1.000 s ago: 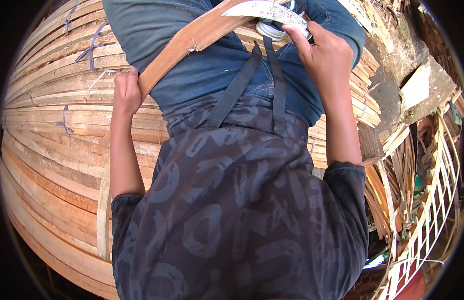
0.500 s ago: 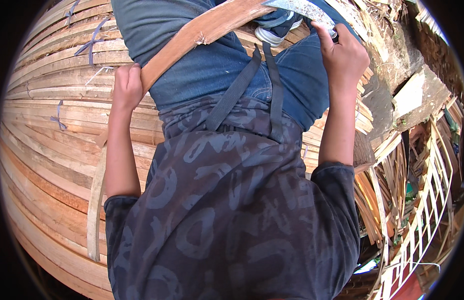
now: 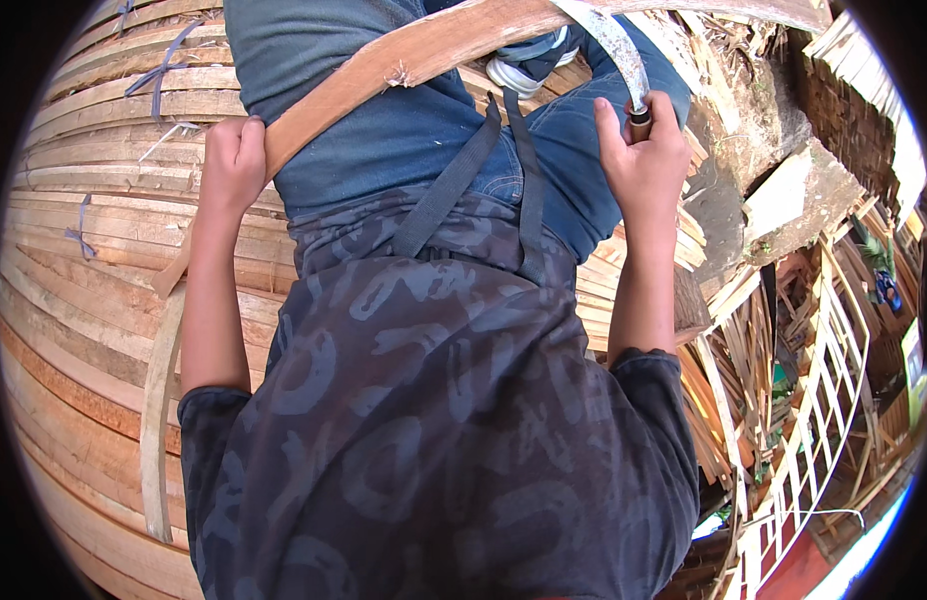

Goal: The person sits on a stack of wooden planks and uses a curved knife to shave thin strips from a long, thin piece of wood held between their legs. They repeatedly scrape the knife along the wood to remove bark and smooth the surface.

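Note:
My left hand is closed around the near end of a long reddish-brown wooden strip. The strip lies slantwise over my jeans and runs up past the top right of the view. In my right hand is the short dark handle of a sickle, its fingers wrapped round it and the thumb raised beside it. The sickle's pale, speckled curved blade reaches up and left to the strip, and its tip end meets the strip's edge. A small tuft of wood fibre sticks out on the strip's face.
Stacked wooden strips, some bound with blue ties, spread across the left. One loose pale strip stands by my left arm. At right are a stone block, heaped thin offcuts and a wooden lattice.
My right hand and the sickle have come down and to the left, and the blade now points more upward. My left hand keeps its hold on the strip. The whole view has shifted slightly.

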Demonstrator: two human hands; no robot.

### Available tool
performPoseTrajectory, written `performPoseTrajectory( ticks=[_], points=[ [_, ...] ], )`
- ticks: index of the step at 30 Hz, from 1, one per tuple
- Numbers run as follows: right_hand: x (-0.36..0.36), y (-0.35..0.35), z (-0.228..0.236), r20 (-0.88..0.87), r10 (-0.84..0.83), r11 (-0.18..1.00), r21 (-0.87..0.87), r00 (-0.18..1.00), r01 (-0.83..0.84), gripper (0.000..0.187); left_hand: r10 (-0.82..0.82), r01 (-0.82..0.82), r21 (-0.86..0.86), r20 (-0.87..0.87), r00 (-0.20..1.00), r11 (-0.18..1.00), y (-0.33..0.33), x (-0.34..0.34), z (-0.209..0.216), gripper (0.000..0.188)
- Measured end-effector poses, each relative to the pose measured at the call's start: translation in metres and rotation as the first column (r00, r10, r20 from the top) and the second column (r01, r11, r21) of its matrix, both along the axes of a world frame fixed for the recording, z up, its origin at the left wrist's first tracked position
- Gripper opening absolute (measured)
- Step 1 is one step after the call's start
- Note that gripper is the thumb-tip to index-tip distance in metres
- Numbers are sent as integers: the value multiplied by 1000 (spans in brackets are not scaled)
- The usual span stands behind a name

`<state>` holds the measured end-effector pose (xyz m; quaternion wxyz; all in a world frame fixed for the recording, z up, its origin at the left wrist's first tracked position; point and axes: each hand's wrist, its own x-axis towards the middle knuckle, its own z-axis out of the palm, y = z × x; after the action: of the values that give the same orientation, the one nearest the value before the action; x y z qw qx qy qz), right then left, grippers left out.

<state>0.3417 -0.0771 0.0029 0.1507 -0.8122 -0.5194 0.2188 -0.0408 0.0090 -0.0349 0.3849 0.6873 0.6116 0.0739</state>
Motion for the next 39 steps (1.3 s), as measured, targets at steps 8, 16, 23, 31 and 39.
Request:
performPoseTrajectory(
  ticks=[8, 16, 23, 31, 39],
  points=[
    [-24, -30, 19, -582, -121, 992, -108, 804, 72, 33, -2, 2, 0, 28, 1000, 1000, 1, -3, -1, 39],
    [-22, -15, 7, -695, -142, 989, -132, 705, 69, 29, 12, -11, -44, 36, 999, 999, 1, -6, -3, 39],
    [22, -10, -2, -958, -193, 976, -165, -214, -141, 54, 25, -24, -30, 21, 999, 999, 0, -4, 1, 39],
    [-40, -6, -12, -419, -160, 984, 2, -894, -177, 78, 29, -28, -41, 14, 999, 999, 1, -5, -1, 39],
    [-48, 2, -7, -430, -173, 966, 100, -886, -237, 72, 26, -26, -55, 8, 1000, 998, 1, -5, -1, 39]
  ],
)
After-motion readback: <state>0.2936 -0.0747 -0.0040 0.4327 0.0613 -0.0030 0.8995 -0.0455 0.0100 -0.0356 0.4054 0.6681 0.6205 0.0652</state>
